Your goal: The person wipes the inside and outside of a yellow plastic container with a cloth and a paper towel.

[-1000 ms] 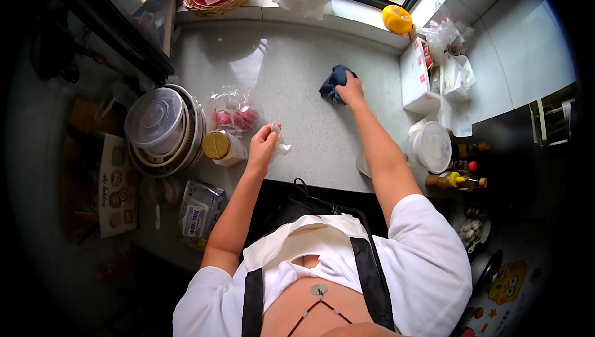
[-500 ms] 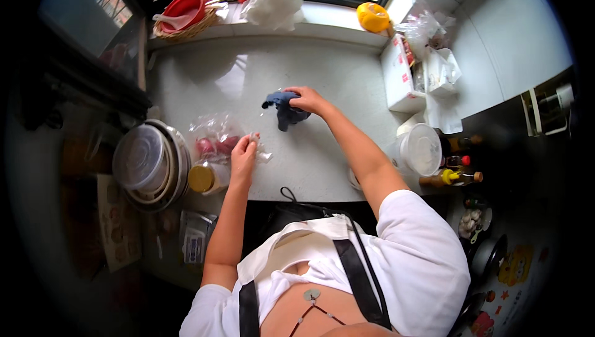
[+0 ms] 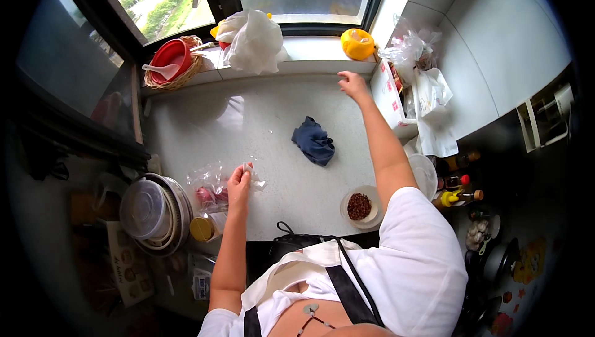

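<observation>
My left hand (image 3: 240, 179) is closed in a pinch on the edge of a clear plastic bag (image 3: 209, 179) at the left of the counter. Inside the bag are round, purplish-red things (image 3: 204, 195) that look like onions. A dark blue cloth (image 3: 314, 141) lies crumpled on the middle of the counter, touched by neither hand. My right hand (image 3: 354, 86) is beyond it, over the far right of the counter with its fingers apart and nothing held. Closest to that hand are a yellow container (image 3: 357, 44) on the sill and a white box (image 3: 393, 101).
Stacked bowls with a lid (image 3: 144, 210) and a yellow-capped jar (image 3: 202, 229) stand at the left. A bowl of small reddish-brown bits (image 3: 359, 207) sits near the front edge. Bottles (image 3: 455, 197) stand at right. A basket with a red bowl (image 3: 170, 61) and a white bag (image 3: 254, 42) line the sill.
My right hand has let go of the blue cloth and moved away to the far right. The cloth now lies on the counter. My left hand still pinches the bag; the view has shifted.
</observation>
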`<state>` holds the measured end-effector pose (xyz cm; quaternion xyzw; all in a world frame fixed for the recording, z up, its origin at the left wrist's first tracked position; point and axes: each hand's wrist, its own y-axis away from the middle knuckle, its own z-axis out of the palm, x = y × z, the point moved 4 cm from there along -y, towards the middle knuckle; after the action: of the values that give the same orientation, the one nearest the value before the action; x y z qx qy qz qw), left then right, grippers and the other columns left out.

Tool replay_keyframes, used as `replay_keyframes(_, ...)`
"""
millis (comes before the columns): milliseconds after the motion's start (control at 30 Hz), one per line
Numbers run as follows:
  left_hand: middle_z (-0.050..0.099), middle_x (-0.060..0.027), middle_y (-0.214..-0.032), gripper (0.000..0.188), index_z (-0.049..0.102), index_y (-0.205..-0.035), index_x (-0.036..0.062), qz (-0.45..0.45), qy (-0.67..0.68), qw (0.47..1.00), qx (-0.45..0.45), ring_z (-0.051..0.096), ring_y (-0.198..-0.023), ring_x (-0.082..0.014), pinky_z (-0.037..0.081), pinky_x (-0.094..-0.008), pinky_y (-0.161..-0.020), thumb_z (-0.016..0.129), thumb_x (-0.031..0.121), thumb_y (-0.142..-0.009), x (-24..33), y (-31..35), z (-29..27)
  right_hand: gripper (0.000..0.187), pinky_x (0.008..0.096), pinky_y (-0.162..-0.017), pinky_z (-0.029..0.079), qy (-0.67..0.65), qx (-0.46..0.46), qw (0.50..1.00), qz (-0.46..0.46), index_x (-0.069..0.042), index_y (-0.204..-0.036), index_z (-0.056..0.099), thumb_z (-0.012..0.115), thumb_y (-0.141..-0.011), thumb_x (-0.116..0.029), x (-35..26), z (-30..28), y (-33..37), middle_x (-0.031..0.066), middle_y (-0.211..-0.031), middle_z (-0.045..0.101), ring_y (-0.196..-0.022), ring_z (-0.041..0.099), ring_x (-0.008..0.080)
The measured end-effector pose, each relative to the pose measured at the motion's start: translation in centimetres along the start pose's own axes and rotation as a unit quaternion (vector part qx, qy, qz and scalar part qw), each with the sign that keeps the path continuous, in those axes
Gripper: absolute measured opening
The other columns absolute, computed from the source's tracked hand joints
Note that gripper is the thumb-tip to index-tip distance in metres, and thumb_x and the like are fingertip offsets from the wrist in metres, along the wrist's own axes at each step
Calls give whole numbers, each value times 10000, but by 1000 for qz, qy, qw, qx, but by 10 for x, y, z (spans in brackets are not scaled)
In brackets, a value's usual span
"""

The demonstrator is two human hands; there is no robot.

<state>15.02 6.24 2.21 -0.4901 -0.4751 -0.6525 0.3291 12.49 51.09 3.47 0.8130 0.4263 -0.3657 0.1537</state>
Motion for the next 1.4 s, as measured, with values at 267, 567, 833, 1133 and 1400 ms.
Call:
replay_keyframes(267, 580, -20, -1036, 262, 557, -1089, 8, -17, 3, 1000, 12, 512, -915, -88, 397, -232, -797, 496, 113, -857, -7, -13, 9, 664, 423, -896, 411, 205, 65, 974, 78, -186, -1358, 260, 533, -755, -250, 3, -45, -60, 228, -1179, 499, -1042, 524, 364)
replay_keyframes(567, 580, -35, -1046, 272, 552, -1096, -2, -23, -10, 999, 33, 514, -965, -110, 382, -250, -846, 492, 117, -859, -9, -10, 4, 776, 398, -917, 409, 298, -2, 946, 126, -126, -1383, 129, 569, -763, -282, 21, -50, -103, 207, -1145, 533, -1048, 536, 329)
replay_keyframes(833, 557, 26, -891, 266, 569, -1078, 2, -16, 12, 999, 48, 469, -774, -49, 377, -197, -694, 493, 114, -849, -7, -2, 5, 483, 391, -832, 452, 285, -23, 958, -10, -69, -1161, 413, 566, -816, -370, -45, -17, -57, 189, -1013, 594, -971, 576, 316)
replay_keyframes(1133, 580, -43, -1025, 286, 552, -1093, 0, -86, 68, 993, 41, 518, -936, -99, 400, -236, -810, 480, 141, -854, -30, 6, -11, 297, 335, -608, 470, 196, -450, 862, -124, -70, -1014, 459, 594, -828, -258, -139, 74, 92, 120, -802, 611, -637, 600, 186)
replay_keyframes(1400, 566, -64, -1046, 291, 532, -1095, 9, -80, 199, 977, 13, 537, -921, -136, 428, -266, -804, 482, 105, -824, -49, 28, -27, 287, 383, -755, 448, 336, -520, 753, -222, -108, -1006, 522, 610, -788, -273, -152, 127, 175, 141, -935, 606, -894, 577, 288)
